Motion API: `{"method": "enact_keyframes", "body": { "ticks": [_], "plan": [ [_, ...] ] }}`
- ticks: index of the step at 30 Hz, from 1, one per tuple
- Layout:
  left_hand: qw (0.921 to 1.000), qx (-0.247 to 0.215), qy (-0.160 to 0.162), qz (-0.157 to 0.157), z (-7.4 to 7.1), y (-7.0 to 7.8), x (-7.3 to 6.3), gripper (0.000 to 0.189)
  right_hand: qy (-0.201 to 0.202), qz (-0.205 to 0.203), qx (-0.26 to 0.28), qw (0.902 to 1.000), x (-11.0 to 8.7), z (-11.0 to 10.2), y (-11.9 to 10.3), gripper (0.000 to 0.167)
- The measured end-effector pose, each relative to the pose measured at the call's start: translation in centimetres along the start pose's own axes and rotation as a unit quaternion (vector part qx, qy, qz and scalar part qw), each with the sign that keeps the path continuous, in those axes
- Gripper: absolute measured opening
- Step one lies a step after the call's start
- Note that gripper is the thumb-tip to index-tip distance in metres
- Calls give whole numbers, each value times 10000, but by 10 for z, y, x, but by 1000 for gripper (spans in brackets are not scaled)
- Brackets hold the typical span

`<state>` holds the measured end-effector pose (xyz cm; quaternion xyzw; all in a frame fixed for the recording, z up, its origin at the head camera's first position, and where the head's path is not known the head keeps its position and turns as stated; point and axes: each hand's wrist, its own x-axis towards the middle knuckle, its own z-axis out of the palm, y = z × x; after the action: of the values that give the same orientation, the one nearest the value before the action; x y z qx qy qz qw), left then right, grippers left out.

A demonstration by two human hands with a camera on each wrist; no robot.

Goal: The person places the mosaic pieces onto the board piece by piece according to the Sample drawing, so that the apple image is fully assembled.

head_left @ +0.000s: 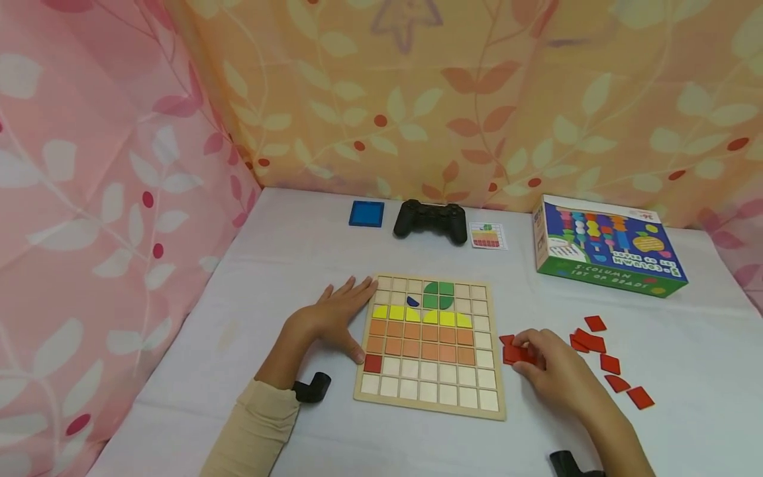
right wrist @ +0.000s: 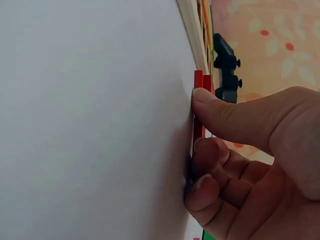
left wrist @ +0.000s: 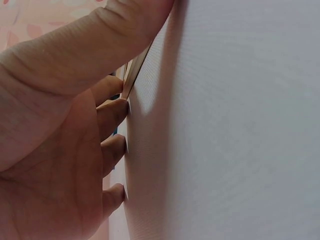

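Observation:
A wooden grid board [head_left: 429, 409] lies flat on the table, with green, blue, yellow and orange pieces in its upper cells and one red square [head_left: 372, 364] at the left of a lower row. My left hand [head_left: 330, 318] rests spread at the board's left edge, its thumb and fingertips touching that side. Just off the right edge, my right hand [head_left: 551, 364] pinches a red tile [right wrist: 198, 79] between thumb and curled fingers, low against the tabletop. Another red piece lies right beside that tile; the fingers partly hide both.
Several loose red pieces [head_left: 609, 364] are scattered right of my right hand. Along the back are a blue tray [head_left: 366, 214], a black game controller [head_left: 430, 222], a small pattern card [head_left: 488, 236] and a bead-set box [head_left: 608, 245]. Patterned curtains [head_left: 381, 99] hang behind the table.

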<state>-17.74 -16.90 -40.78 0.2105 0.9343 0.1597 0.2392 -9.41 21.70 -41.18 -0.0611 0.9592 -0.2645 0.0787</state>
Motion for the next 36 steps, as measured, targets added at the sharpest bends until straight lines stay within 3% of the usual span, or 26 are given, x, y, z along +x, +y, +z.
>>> {"method": "enact_keyframes", "body": {
  "ticks": [6, 18, 26, 36],
  "plan": [
    [10000, -91, 29, -16, 0, 2, 0, 138, 10, -41, -72, 10000, 17, -8, 1, 40],
    [9999, -109, 15, -115, -2, 5, -2, 137, 400, 71, 161, 9990, 8, -7, -4, 38],
    [9998, -144, 17, -153, 0, 3, -3, 138, 218, -410, 362, 9983, 11, 9, -35, 30],
    [9999, -128, 29, -74, 0, 2, -1, 139, -162, -838, 424, 9954, 17, 45, -96, 24]
  ]
}}
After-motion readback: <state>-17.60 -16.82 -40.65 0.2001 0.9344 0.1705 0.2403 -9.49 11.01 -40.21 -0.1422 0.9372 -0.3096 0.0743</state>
